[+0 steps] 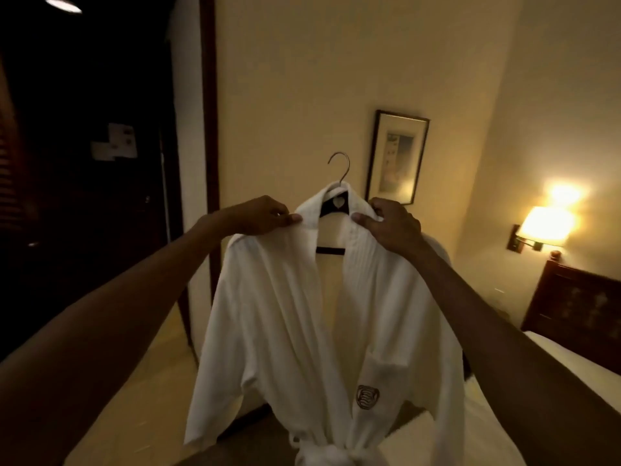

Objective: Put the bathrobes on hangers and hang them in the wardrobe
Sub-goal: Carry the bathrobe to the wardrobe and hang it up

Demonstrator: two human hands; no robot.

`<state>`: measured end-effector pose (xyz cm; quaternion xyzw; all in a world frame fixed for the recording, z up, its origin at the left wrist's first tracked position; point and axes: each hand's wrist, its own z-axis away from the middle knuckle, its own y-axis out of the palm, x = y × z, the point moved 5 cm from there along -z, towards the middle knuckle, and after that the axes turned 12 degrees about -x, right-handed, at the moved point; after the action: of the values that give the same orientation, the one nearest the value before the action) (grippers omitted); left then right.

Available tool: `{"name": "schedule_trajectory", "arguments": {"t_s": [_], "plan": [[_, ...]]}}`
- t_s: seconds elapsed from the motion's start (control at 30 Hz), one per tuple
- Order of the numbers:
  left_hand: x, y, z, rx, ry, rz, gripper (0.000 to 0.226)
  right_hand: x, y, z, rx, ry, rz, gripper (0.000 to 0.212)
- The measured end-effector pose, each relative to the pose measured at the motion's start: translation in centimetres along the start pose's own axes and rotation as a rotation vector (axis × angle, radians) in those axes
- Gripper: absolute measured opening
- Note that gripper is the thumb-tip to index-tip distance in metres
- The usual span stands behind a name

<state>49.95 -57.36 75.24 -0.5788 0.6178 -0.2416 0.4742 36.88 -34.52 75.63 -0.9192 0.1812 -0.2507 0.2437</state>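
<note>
Pinching white bathrobe (295, 314) at collar (309, 213) with left hand (260, 215), gripping opposite collar side with right hand (395, 227); draped on dark hanger (331, 251) between both hands, metal hook (344, 174) just above knuckles

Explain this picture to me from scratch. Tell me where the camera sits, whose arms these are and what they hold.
There is no machine here. A person wears one wide-angle camera on the head, so the view looks forward and down, and both hands are the wearer's own. The left hand pinches one side of the collar of a white bathrobe, and the right hand grips the other side. The robe is draped on a dark hanger, whose metal hook sticks up free and is hung on nothing. Behind it is a cream wall with a framed picture, a lit wall lamp and, at the right, a wooden headboard. The left side is too dark to make out.
</note>
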Motion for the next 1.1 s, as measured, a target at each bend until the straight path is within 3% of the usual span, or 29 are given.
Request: {"name": "schedule_trajectory", "arguments": {"t_s": [0.33,0.6,0.73,0.97,1.1], "plan": [[24.5,-6.5,1.5,-0.166,-0.238,-0.047,0.047,13.8,24.2,-7.9,0.145,-0.094,-0.284,0.044],[43.0,-10.8,-0.1,-0.164,-0.399,-0.121,0.045,21.8,43.7,-13.1,0.348,-0.053,-0.514,0.033],[50.9,-10.6,-2.1,-0.222,-0.497,-0.144,0.046,25.0,53.0,-16.0,0.516,-0.082,-0.605,0.039],[63.3,-12.6,-7.7,-0.438,-0.65,-0.177,0.026,30.7,66.4,-24.3,0.769,-0.15,-0.673,0.05],[69.7,-15.2,-10.4,-0.524,-0.674,-0.235,0.017,35.1,73.1,-29.4,0.774,-0.201,-0.728,0.058]]}}
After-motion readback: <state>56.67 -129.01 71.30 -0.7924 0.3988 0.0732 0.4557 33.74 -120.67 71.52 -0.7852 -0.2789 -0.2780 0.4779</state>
